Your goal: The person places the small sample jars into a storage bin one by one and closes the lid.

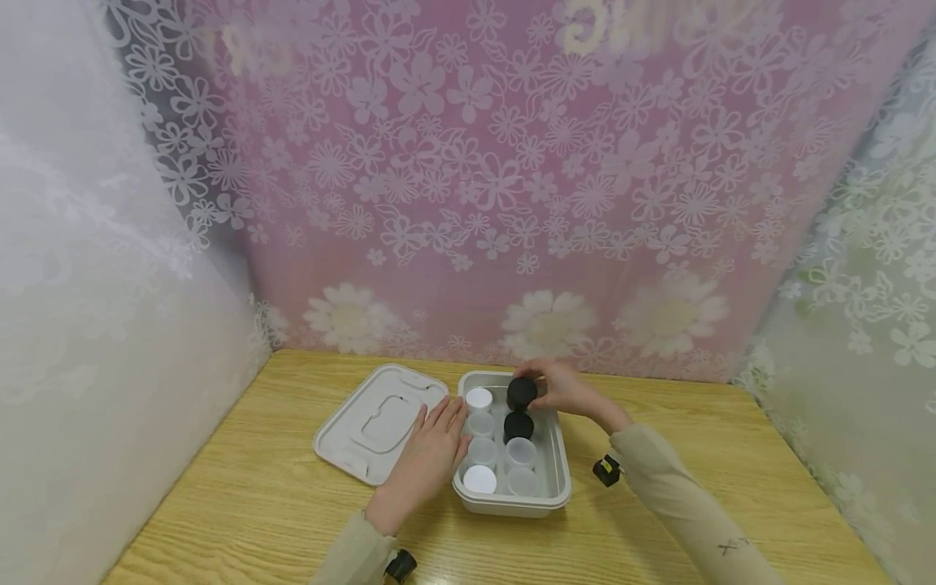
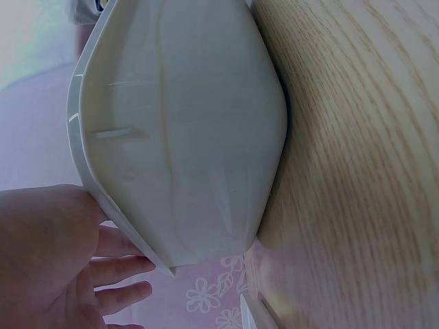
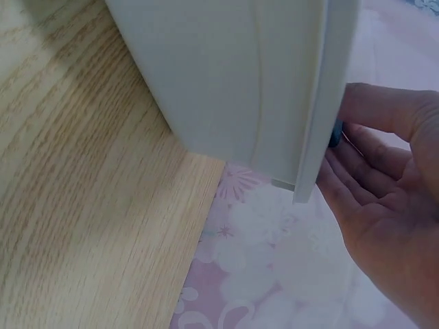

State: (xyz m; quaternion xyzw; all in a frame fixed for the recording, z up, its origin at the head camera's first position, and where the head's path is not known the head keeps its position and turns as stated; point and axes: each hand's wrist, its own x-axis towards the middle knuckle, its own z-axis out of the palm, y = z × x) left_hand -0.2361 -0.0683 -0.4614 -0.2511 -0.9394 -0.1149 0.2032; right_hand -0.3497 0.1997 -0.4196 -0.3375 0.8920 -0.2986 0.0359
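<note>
A pale plastic box [image 1: 512, 505] stands on the table, holding two rows of small round containers. Over its far right end, my right hand [image 1: 566, 388] grips a black round container [image 1: 522, 393] between thumb and fingers. Just in front of it sits a second black container [image 1: 518, 426]. In the right wrist view the box wall [image 3: 206, 82] hides most of the held piece. My left hand [image 1: 431, 447] lies with extended fingers along the box's left rim. The left row has a white-topped container [image 1: 478, 399] at the back and another white-topped one [image 1: 479, 479] at the front.
Left of the box lies its pale lid [image 1: 344, 443], partly behind my left hand. Several translucent containers [image 1: 522, 452] fill the middle and front of the box. The wooden table [image 1: 241, 487] ends at a pink floral curtain [image 1: 439, 203].
</note>
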